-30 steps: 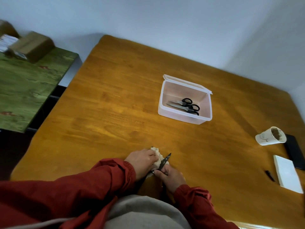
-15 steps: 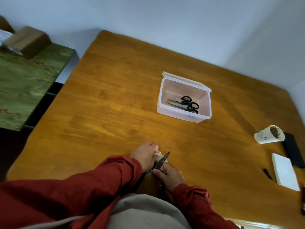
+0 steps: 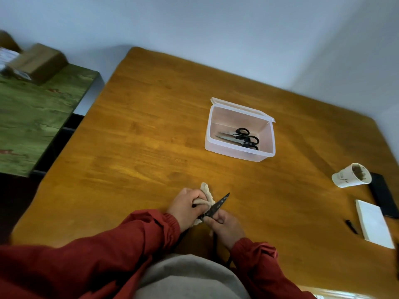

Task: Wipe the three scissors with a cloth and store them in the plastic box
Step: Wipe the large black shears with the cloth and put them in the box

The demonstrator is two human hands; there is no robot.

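Head view: at the near edge of a wooden desk (image 3: 140,130), the left hand (image 3: 185,205) is closed around a crumpled cloth (image 3: 206,192) pressed to a pair of scissors (image 3: 216,207), whose handle end the right hand (image 3: 224,226) grips, blade tip slanting toward the far right. The open plastic box (image 3: 239,155), holding other black-handled scissors (image 3: 239,138), sits mid-desk, far and slightly right of both hands. The right hand is nearer, with bare desk between.
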